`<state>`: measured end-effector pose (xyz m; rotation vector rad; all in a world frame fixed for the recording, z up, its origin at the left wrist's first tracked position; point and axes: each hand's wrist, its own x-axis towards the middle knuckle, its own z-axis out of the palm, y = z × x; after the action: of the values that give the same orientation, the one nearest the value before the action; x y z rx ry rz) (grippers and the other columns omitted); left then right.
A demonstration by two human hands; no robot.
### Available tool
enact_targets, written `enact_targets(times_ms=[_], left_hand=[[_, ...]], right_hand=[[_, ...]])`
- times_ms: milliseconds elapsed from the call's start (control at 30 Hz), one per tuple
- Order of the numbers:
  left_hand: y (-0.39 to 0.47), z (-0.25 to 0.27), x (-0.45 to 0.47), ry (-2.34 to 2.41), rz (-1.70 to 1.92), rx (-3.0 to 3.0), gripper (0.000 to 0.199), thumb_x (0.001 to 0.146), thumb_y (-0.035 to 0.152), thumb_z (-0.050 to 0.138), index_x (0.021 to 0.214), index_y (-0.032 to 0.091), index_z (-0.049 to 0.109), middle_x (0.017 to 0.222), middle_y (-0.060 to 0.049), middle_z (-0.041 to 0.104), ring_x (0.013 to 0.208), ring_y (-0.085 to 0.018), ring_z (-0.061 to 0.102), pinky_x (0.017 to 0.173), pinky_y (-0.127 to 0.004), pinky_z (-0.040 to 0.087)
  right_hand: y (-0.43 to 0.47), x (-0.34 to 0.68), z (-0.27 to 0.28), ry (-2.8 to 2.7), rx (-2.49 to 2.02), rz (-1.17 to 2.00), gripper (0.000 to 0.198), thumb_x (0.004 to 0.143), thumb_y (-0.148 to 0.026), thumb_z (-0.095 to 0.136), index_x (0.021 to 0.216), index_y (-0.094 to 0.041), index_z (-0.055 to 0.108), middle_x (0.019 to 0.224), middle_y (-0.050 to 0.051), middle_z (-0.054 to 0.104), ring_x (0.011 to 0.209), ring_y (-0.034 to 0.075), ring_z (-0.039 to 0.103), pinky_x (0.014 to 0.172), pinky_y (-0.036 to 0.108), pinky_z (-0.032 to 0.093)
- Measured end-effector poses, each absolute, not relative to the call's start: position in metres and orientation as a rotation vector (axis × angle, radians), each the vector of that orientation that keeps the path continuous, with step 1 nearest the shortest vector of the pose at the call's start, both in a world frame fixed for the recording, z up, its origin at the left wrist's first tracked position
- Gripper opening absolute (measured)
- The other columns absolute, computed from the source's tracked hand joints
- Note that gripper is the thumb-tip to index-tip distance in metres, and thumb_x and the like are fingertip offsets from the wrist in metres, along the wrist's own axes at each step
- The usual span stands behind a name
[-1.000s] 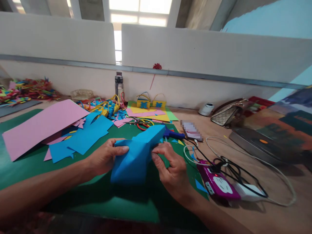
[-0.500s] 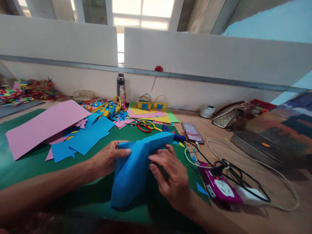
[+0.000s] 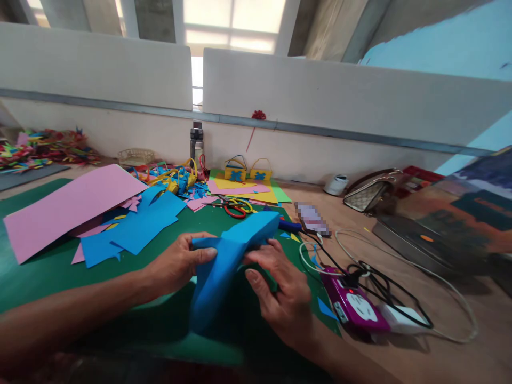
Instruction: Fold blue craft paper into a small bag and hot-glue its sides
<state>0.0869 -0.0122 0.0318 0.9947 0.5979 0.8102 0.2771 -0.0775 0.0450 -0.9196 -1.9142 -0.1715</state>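
Observation:
A folded blue paper sheet hangs over the green mat, its lower end tapering towards me. My left hand pinches its upper left edge, thumb on the near face. Along the sheet's right side, my right hand grips it with curled fingers, some tips hidden behind the paper; its thumb stands apart from the sheet. Beyond the hands lie scissors with red and yellow handles. A blue-handled tool is partly covered by the sheet.
Pink sheets and blue sheets lie left. Two small yellow paper bags stand at the back beside a bottle. A phone, purple power strip, tangled cables and a handbag occupy the right.
The blue sheet's lower part has swung and folded narrower, and its upper right end has shifted slightly left. Both hands keep nearly the same places.

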Motion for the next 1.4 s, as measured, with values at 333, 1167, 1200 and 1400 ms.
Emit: enact_targets(times_ms=[333, 1167, 1200, 1400], left_hand=[[-0.017, 0.046, 0.071, 0.441, 1.431, 2.373, 0.017, 0.085, 0.011, 0.055, 0.096, 0.017, 0.066, 0.077, -0.002, 0.072, 0.061, -0.011, 0.065, 0.055, -0.017, 0.049], [-0.021, -0.004, 0.107, 0.887, 0.244, 3.044, 0.025, 0.087, 0.034, 0.055, 0.091, 0.011, 0.064, 0.091, -0.014, 0.066, 0.087, -0.029, 0.061, 0.063, -0.037, 0.054], [-0.02, -0.001, 0.104, 0.839, 0.273, 2.969, 0.025, 0.088, 0.034, 0.053, 0.089, 0.012, 0.064, 0.089, -0.012, 0.067, 0.087, -0.028, 0.062, 0.067, -0.037, 0.054], [0.012, 0.004, 0.081, 0.782, 0.584, 2.784, 0.024, 0.09, 0.021, 0.045, 0.083, 0.015, 0.067, 0.078, -0.007, 0.068, 0.073, -0.018, 0.065, 0.069, -0.027, 0.051]], right_hand=[[-0.067, 0.278, 0.043, -1.886, -1.06, -0.04, 0.01, 0.087, -0.023, 0.048, 0.085, -0.022, 0.058, 0.081, 0.001, 0.067, 0.079, 0.017, 0.063, 0.079, 0.031, 0.046], [-0.054, 0.283, 0.0, -2.665, -1.454, -0.541, 0.027, 0.08, -0.01, 0.056, 0.104, -0.016, 0.064, 0.064, 0.004, 0.063, 0.059, 0.018, 0.056, 0.057, 0.032, 0.029], [-0.053, 0.283, 0.0, -2.672, -1.466, -0.546, 0.025, 0.079, -0.01, 0.057, 0.103, -0.016, 0.064, 0.065, 0.005, 0.063, 0.06, 0.019, 0.056, 0.057, 0.032, 0.029], [-0.049, 0.288, -0.002, -2.638, -1.43, -0.689, 0.021, 0.077, -0.007, 0.058, 0.095, -0.014, 0.066, 0.063, 0.004, 0.061, 0.059, 0.019, 0.054, 0.058, 0.032, 0.03]])
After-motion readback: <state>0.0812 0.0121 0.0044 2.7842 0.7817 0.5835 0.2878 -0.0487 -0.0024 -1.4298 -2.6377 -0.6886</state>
